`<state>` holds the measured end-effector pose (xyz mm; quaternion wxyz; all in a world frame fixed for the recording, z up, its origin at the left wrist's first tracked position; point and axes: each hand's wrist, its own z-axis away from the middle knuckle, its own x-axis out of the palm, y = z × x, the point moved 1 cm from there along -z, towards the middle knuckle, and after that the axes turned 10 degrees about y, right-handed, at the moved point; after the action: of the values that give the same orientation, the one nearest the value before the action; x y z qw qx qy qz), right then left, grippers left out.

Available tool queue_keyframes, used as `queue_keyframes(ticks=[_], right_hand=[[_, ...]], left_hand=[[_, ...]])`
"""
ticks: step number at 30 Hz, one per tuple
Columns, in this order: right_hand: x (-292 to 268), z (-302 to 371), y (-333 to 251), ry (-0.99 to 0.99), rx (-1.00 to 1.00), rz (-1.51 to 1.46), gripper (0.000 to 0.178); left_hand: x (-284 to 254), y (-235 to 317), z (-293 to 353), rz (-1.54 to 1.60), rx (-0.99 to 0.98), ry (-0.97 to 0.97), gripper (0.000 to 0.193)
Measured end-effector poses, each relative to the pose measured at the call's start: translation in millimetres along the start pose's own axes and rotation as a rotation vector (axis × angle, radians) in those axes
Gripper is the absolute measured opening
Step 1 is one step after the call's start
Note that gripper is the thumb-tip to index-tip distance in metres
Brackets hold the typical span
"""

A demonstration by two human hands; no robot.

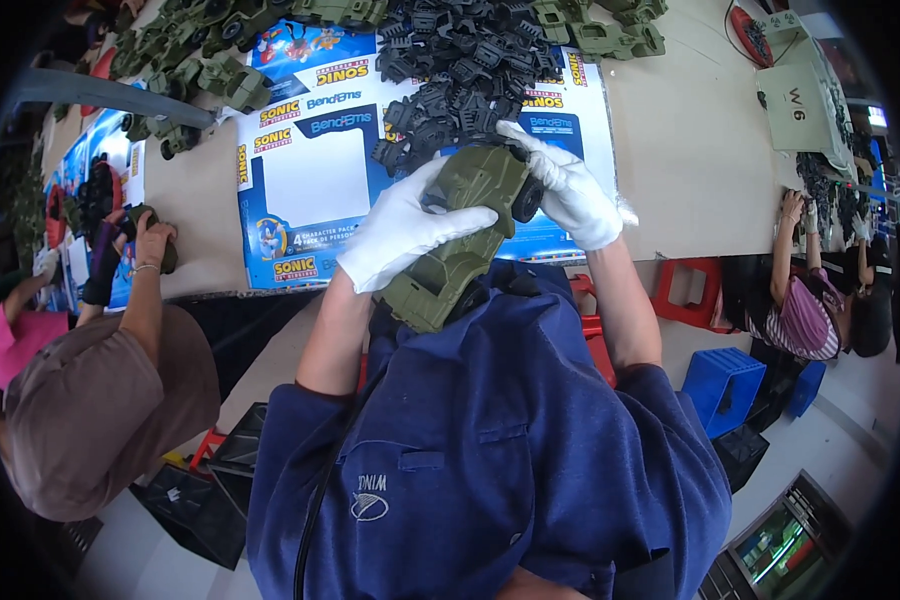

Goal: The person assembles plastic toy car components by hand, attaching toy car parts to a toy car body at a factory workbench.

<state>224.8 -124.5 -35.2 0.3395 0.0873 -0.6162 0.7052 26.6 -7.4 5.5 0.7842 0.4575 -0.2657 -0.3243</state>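
An olive-green toy military vehicle is tilted in front of my chest, above the table's near edge. My left hand, in a white glove, is closed round its middle, thumb across the body. My right hand, gloved too, is closed at the vehicle's far end, beside a black wheel; its fingertips are partly hidden there, so whether they also pinch a small part cannot be made out. Just beyond my hands lies a heap of black plastic parts.
Blue-and-white printed sheets cover part of the table. More green toy vehicles are piled at the far side. A grey bar reaches in from the left. Co-workers sit left and right; a carton stands far right.
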Motion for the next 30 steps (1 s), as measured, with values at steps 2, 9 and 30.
queue_keyframes(ticks=[2,9,30], right_hand=[[1,0,-1,-0.006,0.005,-0.041,0.062],[-9,-5,-1,-0.03,-0.072,0.181,0.061],[58,6,11,0.189,-0.787,0.906,0.078]], left_hand=[[0,-1,0,-0.002,0.005,0.011,0.076],[1,3,0,0.024,0.001,0.019,0.074],[16,-26,-30,0.022,0.734,0.269,0.037]])
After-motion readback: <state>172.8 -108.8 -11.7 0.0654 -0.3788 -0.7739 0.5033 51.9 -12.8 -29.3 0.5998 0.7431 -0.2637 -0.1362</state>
